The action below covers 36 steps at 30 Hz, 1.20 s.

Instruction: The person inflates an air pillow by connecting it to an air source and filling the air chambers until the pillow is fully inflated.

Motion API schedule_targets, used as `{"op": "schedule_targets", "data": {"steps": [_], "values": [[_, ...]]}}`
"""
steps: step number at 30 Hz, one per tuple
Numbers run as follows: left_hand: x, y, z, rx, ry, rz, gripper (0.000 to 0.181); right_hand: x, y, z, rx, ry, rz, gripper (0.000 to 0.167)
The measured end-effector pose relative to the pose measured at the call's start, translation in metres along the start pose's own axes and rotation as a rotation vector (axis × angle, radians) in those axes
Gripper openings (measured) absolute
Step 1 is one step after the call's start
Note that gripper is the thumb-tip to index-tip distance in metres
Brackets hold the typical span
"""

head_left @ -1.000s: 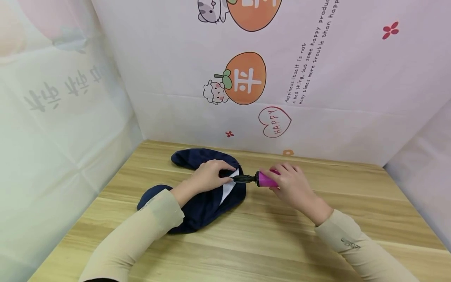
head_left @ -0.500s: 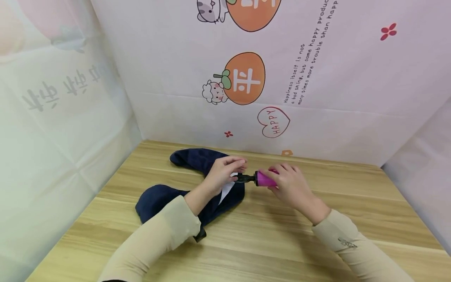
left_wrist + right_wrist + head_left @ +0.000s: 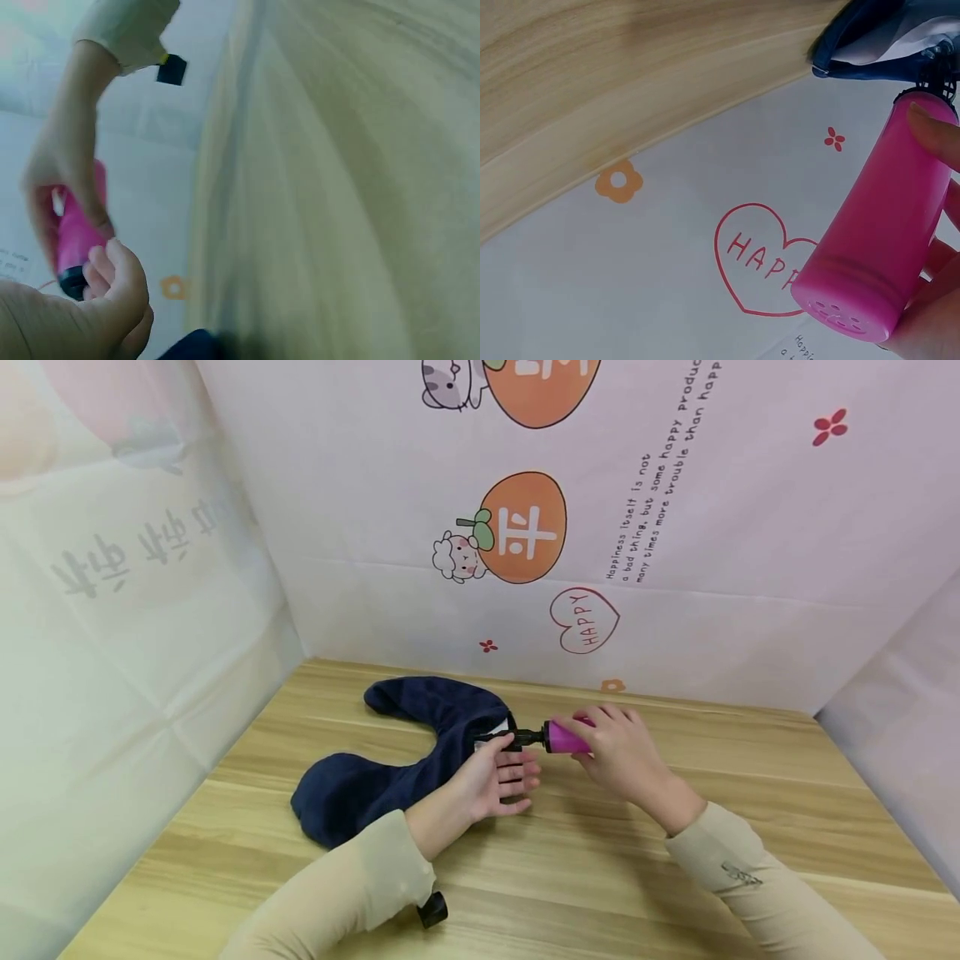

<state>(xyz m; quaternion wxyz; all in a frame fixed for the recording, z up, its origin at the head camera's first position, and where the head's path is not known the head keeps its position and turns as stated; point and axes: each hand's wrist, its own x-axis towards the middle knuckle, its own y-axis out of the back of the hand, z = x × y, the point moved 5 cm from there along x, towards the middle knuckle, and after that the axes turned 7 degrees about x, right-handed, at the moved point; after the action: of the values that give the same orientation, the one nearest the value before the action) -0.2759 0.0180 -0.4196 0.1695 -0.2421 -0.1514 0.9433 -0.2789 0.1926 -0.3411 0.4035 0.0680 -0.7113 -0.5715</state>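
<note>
"what lay on the wooden table?"

"a navy, u-shaped cushion, its bend facing right."

"and the hands?"

"the left hand was palm up, fingers spread, apparently gripping nothing; the right hand had its fingers curled round a pink pump."

"any risk?"

"i thought so. the black nozzle reached the cushion's bend, and i couldn't tell whether the left thumb braced it. unsupported, it might have worked loose with any sideways tug on the pump."
</note>
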Motion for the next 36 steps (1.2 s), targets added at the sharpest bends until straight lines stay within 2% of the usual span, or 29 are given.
{"op": "schedule_targets", "data": {"steps": [3,6,13,19,22,25,29,34,36], "values": [[0.004,-0.002,-0.006,-0.057,-0.011,0.030,0.066,0.001,0.001,0.000,-0.015,-0.002,-0.009,0.054],[0.010,-0.006,-0.006,-0.152,-0.050,0.067,0.067,0.001,0.002,-0.001,-0.024,0.002,-0.007,0.054],[0.024,-0.011,-0.002,-0.427,-0.160,0.173,0.064,-0.001,0.003,-0.005,-0.033,0.050,0.045,0.052],[0.036,-0.013,0.005,-0.681,-0.212,0.238,0.042,-0.001,0.001,-0.007,-0.026,0.049,0.058,0.050],[0.042,-0.012,0.009,-0.813,-0.250,0.253,0.034,-0.002,-0.001,-0.007,-0.034,0.040,0.042,0.051],[0.047,-0.013,0.012,-0.902,-0.273,0.250,0.031,-0.004,-0.004,-0.008,-0.032,0.022,0.022,0.053],[0.052,-0.015,0.014,-0.971,-0.302,0.237,0.031,-0.004,-0.007,-0.009,-0.014,-0.006,0.006,0.055],[0.059,-0.013,0.017,-1.042,-0.371,0.226,0.037,-0.003,-0.010,-0.011,0.006,-0.007,-0.002,0.056],[0.061,-0.012,0.016,-1.067,-0.374,0.229,0.038,-0.004,-0.012,-0.011,0.014,-0.008,-0.001,0.056]]}}
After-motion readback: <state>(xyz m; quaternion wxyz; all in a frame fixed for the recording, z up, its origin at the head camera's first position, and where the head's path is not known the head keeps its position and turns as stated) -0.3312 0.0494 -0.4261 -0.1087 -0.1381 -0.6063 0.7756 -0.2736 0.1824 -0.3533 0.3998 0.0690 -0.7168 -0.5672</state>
